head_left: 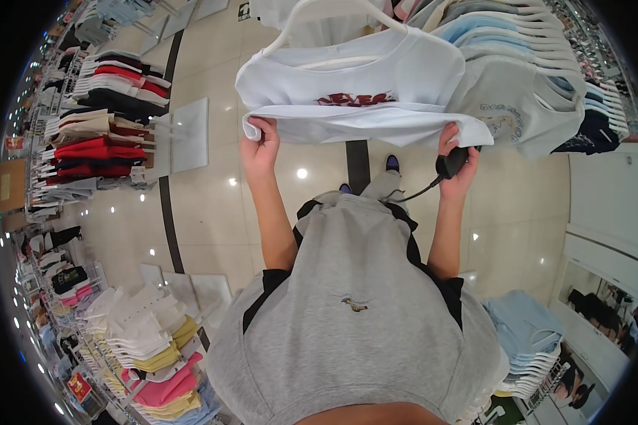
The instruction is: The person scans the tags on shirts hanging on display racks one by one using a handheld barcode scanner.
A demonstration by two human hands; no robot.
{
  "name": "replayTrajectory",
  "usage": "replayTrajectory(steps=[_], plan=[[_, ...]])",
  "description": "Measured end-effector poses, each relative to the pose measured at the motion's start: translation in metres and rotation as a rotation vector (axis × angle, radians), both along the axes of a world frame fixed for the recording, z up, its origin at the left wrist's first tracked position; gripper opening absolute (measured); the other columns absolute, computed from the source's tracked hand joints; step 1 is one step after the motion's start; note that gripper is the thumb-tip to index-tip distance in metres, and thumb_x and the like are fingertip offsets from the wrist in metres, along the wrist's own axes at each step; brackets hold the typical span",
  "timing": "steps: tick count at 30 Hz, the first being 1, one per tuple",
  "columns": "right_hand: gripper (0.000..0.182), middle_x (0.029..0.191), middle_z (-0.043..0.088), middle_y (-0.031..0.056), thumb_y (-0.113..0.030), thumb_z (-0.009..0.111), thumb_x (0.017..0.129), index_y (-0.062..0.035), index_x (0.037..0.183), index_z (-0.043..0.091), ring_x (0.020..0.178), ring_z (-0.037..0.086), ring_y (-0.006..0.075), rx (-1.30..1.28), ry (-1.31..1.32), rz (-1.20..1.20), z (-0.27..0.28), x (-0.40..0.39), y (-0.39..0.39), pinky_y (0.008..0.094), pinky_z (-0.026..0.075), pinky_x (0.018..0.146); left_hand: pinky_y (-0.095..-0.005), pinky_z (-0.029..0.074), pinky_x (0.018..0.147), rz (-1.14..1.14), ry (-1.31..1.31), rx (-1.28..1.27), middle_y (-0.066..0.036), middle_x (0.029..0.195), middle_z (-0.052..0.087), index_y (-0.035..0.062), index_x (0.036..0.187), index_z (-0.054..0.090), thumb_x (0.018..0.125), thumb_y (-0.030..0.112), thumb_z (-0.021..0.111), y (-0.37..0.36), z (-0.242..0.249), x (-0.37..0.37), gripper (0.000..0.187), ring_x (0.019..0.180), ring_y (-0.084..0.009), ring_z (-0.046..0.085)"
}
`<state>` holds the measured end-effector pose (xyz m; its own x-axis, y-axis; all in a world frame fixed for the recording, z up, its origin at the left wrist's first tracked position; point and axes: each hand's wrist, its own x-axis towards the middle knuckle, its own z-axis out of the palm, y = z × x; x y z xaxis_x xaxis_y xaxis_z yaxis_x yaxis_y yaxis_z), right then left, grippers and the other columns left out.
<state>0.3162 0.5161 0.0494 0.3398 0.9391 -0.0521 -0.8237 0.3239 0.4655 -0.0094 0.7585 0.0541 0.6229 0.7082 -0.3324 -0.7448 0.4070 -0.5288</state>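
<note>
A white T-shirt (280,81) with dark red lettering hangs on a white hanger (285,34) in front of me. Its lower part is lifted and folded up toward the print. My left hand (261,145) pinches the left end of the raised hem. At the right end, my right hand (459,168) grips the hem between thumb and fingers. A small black device (452,163) with a cord sits in that same hand, against the palm. The cord (422,191) runs back toward my waist.
Grey and light blue tops (524,92) hang close on the right. Racks of red, black and beige clothes (103,152) stand at the left. White and yellow garments (145,333) are at lower left, light blue ones (521,322) at lower right. A white cabinet (609,191) stands at the right.
</note>
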Motion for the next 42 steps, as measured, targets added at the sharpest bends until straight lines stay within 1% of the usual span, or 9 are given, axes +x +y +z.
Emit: replayTrajectory(steps=[10, 13, 15, 19, 21, 25, 28, 36, 42], plan=[[0.055, 0.127, 0.046, 0.0156, -0.021, 0.056, 0.084, -0.0023, 0.134, 0.040, 0.102, 0.055, 0.0259, -0.043, -0.260, 0.072, -0.021, 0.010, -0.009, 0.0364, 0.051, 0.069, -0.0281, 0.060, 0.064, -0.024, -0.187, -0.013, -0.010, 0.083, 0.052, -0.0078, 0.105, 0.053, 0.089, -0.001, 0.054, -0.001, -0.027, -0.021, 0.018, 0.073, -0.0217, 0.062], [0.049, 0.106, 0.058, 0.0118, -0.037, 0.057, 0.087, -0.0061, 0.125, 0.050, 0.081, 0.055, 0.0218, -0.102, -1.033, 0.185, -0.039, 0.023, -0.023, 0.0312, 0.048, 0.061, -0.0219, 0.050, 0.053, -0.131, -0.060, 0.767, -0.006, 0.078, 0.059, -0.0014, 0.101, 0.057, 0.091, 0.007, 0.057, -0.010, -0.039, -0.023, 0.014, 0.072, -0.0164, 0.063], [0.042, 0.096, 0.065, 0.0093, -0.023, 0.062, 0.083, -0.0012, 0.118, 0.057, 0.079, 0.062, 0.0215, -0.984, -1.098, 0.051, -0.061, 0.013, -0.034, 0.0297, 0.051, 0.063, -0.0203, 0.047, 0.055, -0.326, 1.480, 0.794, -0.003, 0.078, 0.065, 0.0022, 0.101, 0.060, 0.090, 0.015, 0.061, -0.035, -0.016, -0.010, 0.017, 0.073, -0.0120, 0.064], [0.037, 0.081, 0.067, 0.0092, -0.020, 0.070, 0.074, 0.0017, 0.103, 0.064, 0.078, 0.065, 0.0249, -1.348, -2.381, 0.580, -0.079, 0.027, -0.028, 0.0386, 0.050, 0.074, -0.0403, 0.052, 0.073, -1.041, 2.682, 1.614, -0.012, 0.091, 0.071, -0.0033, 0.113, 0.056, 0.083, 0.022, 0.071, -0.038, -0.055, -0.031, 0.042, 0.079, -0.0300, 0.068], [0.036, 0.076, 0.065, 0.0096, -0.020, 0.070, 0.074, 0.0028, 0.101, 0.063, 0.072, 0.064, 0.0233, -1.471, -2.328, 0.472, -0.085, 0.022, -0.029, 0.0379, 0.050, 0.069, -0.0461, 0.048, 0.085, -1.164, 2.630, 1.484, -0.021, 0.108, 0.066, -0.0047, 0.126, 0.049, 0.079, 0.025, 0.075, -0.033, -0.055, -0.029, 0.061, 0.098, -0.0396, 0.063], [0.032, 0.066, 0.061, 0.0088, -0.020, 0.069, 0.075, 0.0035, 0.095, 0.062, 0.057, 0.060, 0.0175, -1.534, -1.960, 0.145, -0.048, 0.002, -0.016, 0.0335, 0.048, 0.056, -0.0418, 0.034, 0.107, 0.580, 2.774, 1.353, -0.023, 0.135, 0.046, -0.0041, 0.140, 0.034, 0.071, 0.031, 0.083, -0.013, -0.009, -0.004, 0.092, 0.129, -0.0355, 0.042], [0.028, 0.062, 0.058, 0.0067, -0.019, 0.069, 0.076, 0.0030, 0.092, 0.061, 0.049, 0.055, 0.0138, -1.471, -2.014, -0.066, -0.051, 0.000, -0.007, 0.0298, 0.044, 0.049, -0.0387, 0.031, 0.109, 0.717, 2.697, 1.294, -0.020, 0.135, 0.048, -0.0035, 0.144, 0.023, 0.068, 0.029, 0.085, 0.022, 0.050, 0.009, 0.104, 0.129, -0.0328, 0.042], [0.032, 0.070, 0.061, 0.0077, -0.021, 0.071, 0.077, 0.0068, 0.090, 0.063, 0.056, 0.060, 0.0150, -1.396, -1.978, 0.036, -0.060, -0.020, 0.002, 0.0298, 0.049, 0.052, -0.0381, 0.040, 0.050, 0.365, 2.464, 2.002, -0.011, 0.059, 0.053, 0.0043, 0.080, 0.058, 0.081, 0.029, 0.075, 0.063, 0.112, 0.021, 0.030, 0.051, -0.0269, 0.045], [0.031, 0.066, 0.060, 0.0067, -0.022, 0.071, 0.078, 0.0061, 0.088, 0.063, 0.054, 0.059, 0.0142, -1.390, -2.059, 0.024, -0.085, -0.027, -0.006, 0.0296, 0.048, 0.051, -0.0434, 0.042, 0.055, 0.574, 2.760, 1.845, -0.015, 0.065, 0.058, 0.0022, 0.079, 0.051, 0.090, 0.038, 0.063, 0.110, 0.124, 0.051, 0.039, 0.060, -0.0353, 0.055]])
